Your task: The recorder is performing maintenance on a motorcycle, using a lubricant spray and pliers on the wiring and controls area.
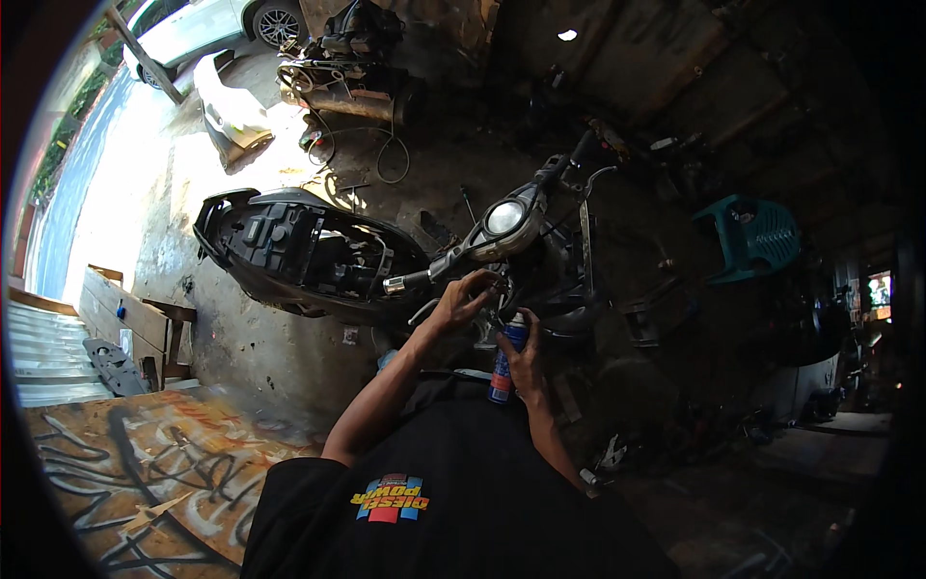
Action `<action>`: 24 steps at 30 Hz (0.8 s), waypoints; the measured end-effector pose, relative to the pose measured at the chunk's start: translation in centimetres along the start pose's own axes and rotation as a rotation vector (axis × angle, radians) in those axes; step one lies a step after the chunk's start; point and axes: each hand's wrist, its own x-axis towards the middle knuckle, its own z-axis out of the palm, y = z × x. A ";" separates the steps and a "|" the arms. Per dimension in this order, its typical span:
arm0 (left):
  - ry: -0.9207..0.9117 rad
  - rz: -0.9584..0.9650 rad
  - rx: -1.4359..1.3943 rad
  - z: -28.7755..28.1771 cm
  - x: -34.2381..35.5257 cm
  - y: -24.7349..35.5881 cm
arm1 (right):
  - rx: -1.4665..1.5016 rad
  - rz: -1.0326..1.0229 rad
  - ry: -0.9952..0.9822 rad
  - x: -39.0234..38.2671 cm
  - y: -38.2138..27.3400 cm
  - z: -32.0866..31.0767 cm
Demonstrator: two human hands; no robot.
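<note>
A black scooter (371,253), stripped of its seat and several covers, stands in front of me with its handlebar to the right. My right hand (527,365) is wrapped round a blue and red spray can (503,372), which stands nearly upright below the handlebar. Just left of the can's top, my left hand (465,301) has its fingers bent together at parts under the round gauge (503,218). Whatever those fingers pinch is too small and dark to name. The left grip (409,282) passes close beyond that hand.
An air compressor (347,96) with a looped hose sits on the floor beyond the scooter, beside a white car body panel (231,111). A teal plastic panel (757,241) lies to the right. At lower left is a spray-painted wooden board (183,482), near corrugated sheet metal (50,349).
</note>
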 end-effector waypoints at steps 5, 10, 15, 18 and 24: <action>0.015 -0.038 -0.114 0.0 -0.4 -0.3 | -0.151 -0.090 -0.096 -0.5 -0.7 0.1; 0.112 -0.058 -0.029 0.1 -0.4 0.6 | -0.087 -0.065 -0.139 -0.5 -0.4 -0.2; 0.129 -0.151 -0.077 -0.2 0.7 1.0 | -0.184 -0.099 -0.115 -0.2 -2.4 0.4; 0.111 -0.234 -0.140 -0.8 1.4 0.0 | -0.310 -0.250 -0.081 0.6 -2.3 0.8; 0.081 -0.281 -0.264 -1.3 1.9 -1.0 | -0.488 -0.478 -0.021 2.8 -3.7 1.0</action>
